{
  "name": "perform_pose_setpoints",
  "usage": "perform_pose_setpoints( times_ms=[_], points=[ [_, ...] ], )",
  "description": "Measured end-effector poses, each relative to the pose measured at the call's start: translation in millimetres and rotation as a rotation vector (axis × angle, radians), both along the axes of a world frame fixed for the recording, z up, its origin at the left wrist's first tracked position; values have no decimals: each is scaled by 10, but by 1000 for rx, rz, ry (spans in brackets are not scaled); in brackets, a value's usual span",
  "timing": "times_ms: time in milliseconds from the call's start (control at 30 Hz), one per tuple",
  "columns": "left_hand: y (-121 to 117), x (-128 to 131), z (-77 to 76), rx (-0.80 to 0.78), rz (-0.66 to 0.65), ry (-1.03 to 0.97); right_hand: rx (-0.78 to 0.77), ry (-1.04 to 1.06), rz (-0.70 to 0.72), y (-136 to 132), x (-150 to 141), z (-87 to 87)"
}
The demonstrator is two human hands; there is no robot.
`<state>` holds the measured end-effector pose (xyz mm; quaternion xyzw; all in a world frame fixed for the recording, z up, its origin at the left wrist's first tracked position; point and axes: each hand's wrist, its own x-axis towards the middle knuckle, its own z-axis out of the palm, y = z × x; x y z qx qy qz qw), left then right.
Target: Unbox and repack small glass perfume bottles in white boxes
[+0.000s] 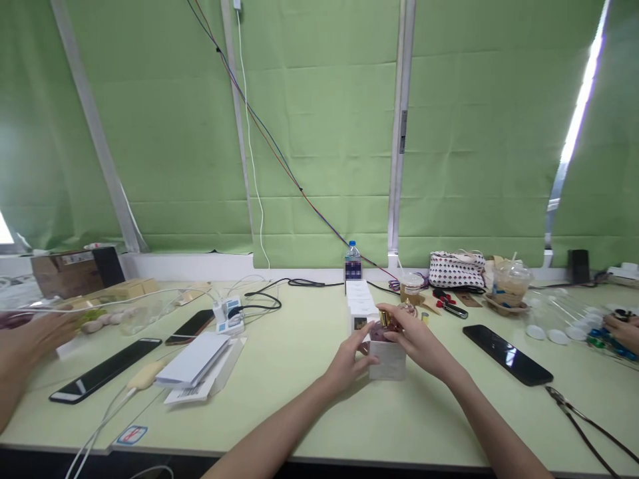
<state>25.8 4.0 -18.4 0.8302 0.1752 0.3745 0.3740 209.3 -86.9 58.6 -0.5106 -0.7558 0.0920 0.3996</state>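
My left hand (pixel 355 357) grips the side of a small white box (pixel 388 360) standing on the pale green table (pixel 309 346). My right hand (pixel 412 332) is closed over a dark reddish bottle with a gold cap (pixel 384 327) that sits in the top of that box. A row of similar white boxes (pixel 360 303) runs away from it toward the window. Both forearms reach in from the bottom edge.
Black phones lie at left (pixel 102 376), centre left (pixel 190 326) and right (pixel 508 344). A white stack of flat cartons (pixel 196 364), a power strip (pixel 228 315), a water bottle (pixel 353 261), drink cups, a patterned pouch (pixel 456 269) and pliers (pixel 579 416) surround me. Other people's hands show at far left (pixel 34 336) and far right (pixel 622 329).
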Motion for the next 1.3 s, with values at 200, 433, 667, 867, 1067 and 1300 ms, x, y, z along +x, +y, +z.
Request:
perform_pose_setpoints(
  times_ms=[200,433,667,867,1067,1300],
  points=[
    [-1,-2,-18,50,19,-6,-24,13,48,-21,28,22],
    [4,-17,-40,150,71,16,-82,24,13,-23,-2,-1],
    [-23,-25,-21,237,61,86,-20,-141,30,-126,-29,85],
    [-18,-47,-23,278,57,67,24,-283,1,-191,-35,110],
    [-10,-28,-20,217,69,42,99,-440,14,-191,-90,124],
    [21,-41,-32,235,54,69,34,-397,30,-150,-41,90]
  ],
)
